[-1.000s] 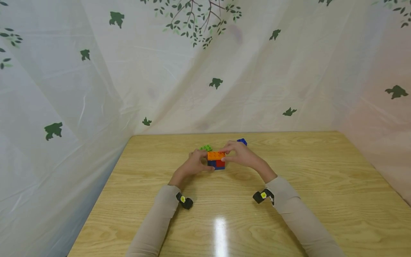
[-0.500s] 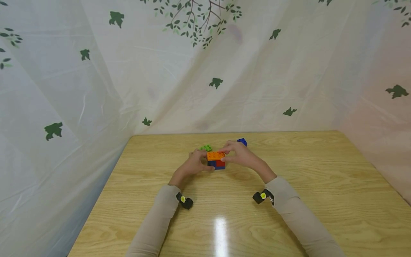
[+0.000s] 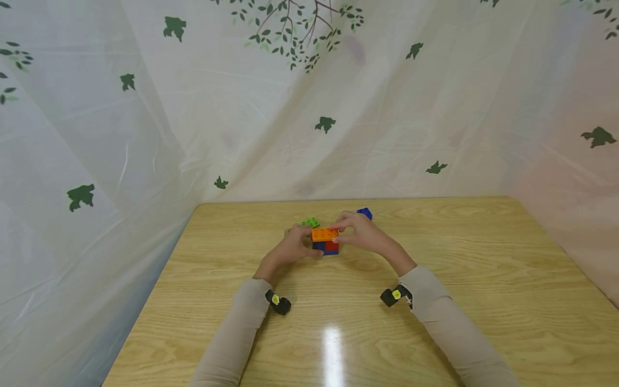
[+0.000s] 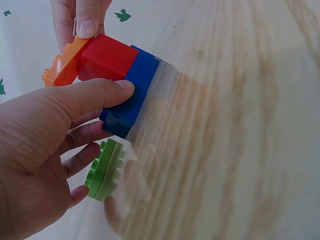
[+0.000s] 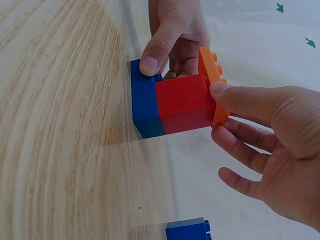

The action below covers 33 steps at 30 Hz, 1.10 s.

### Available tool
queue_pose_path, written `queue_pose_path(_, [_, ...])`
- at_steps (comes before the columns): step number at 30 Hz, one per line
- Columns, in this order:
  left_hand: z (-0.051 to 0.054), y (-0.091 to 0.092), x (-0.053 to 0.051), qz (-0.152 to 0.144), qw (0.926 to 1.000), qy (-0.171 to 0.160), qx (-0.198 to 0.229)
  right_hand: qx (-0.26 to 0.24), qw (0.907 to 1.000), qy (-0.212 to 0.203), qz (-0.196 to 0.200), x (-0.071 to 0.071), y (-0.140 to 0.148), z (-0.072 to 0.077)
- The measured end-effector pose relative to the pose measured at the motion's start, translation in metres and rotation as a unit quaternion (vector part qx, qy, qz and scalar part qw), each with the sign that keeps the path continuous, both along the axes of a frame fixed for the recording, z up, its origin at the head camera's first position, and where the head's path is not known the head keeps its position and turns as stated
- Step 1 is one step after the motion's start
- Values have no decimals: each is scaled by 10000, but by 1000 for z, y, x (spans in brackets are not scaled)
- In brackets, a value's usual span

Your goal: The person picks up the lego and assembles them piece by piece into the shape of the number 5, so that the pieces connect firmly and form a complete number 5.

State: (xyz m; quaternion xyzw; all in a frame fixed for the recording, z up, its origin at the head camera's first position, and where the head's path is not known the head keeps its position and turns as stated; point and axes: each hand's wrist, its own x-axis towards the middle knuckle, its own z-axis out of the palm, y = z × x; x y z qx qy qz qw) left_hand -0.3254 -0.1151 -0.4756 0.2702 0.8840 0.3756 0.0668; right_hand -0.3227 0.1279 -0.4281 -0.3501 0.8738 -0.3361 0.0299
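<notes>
A blue brick [image 5: 144, 102] lies on the table as the bottom of a small stack, gripped by my left hand [image 3: 290, 246] with its thumb on the front side and fingers behind. A red brick [image 5: 184, 100] is set on the blue brick's right part. Across the top sits an orange brick [image 3: 325, 235], its studs facing up. My right hand [image 3: 364, 233] pinches the orange brick's right end between thumb and fingers. Its seating on the red brick is partly hidden by the fingers. In the left wrist view, the left thumb covers part of the blue brick.
Behind the left hand a flat green brick [image 3: 311, 222] lies on the wooden table [image 3: 435, 242]. Another blue brick [image 3: 365, 213] lies beyond the right hand, near the back edge. A pale printed curtain [image 3: 271, 161] hangs behind the table and along its sides.
</notes>
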Motion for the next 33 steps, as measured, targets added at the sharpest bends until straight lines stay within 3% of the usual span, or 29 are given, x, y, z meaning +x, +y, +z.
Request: queue_pose_path(33, [0,0,-1,46,9999,66,-100,86,9998,-82,-143,3,-2,5])
